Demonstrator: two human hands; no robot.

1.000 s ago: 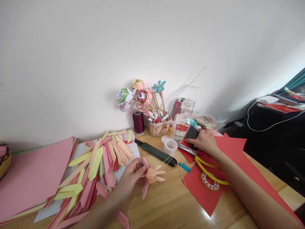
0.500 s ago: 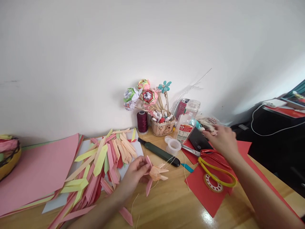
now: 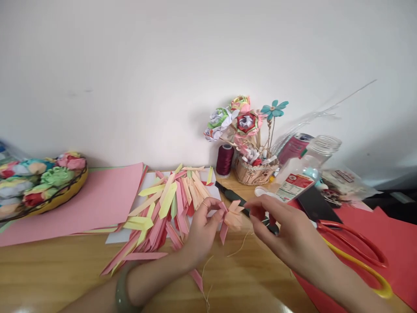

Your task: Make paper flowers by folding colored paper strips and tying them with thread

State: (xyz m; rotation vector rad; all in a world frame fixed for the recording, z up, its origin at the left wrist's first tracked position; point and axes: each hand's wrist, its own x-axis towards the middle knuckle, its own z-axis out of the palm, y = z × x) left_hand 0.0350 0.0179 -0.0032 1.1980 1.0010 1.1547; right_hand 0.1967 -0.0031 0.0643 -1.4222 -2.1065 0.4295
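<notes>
A folded-paper flower in pink and peach [image 3: 233,216] is pinched between the thumb and fingers of my left hand [image 3: 206,221], above the wooden table. Just to its right is my right hand [image 3: 280,221], thumb and fingers curled toward each other near the petals; whatever lies between its fingertips is hidden or too small to name. Thin tan string [image 3: 240,248] trails below the flower. Behind the hands lies a dark-handled tool [image 3: 230,194], partly covered by my right hand.
Folded paper strips [image 3: 167,202] are heaped left of my hands, beside pink sheets [image 3: 107,195] and a basket of paper flowers [image 3: 76,190]. Behind stand a thread spool [image 3: 224,161], a flower basket [image 3: 256,172] and a plastic bottle [image 3: 295,180]. Scissors [image 3: 355,237] rest on red paper [image 3: 397,248] at right.
My right hand has come back from the plastic bag at the right to beside the paper flower. My left hand still holds the flower. The view has turned left.
</notes>
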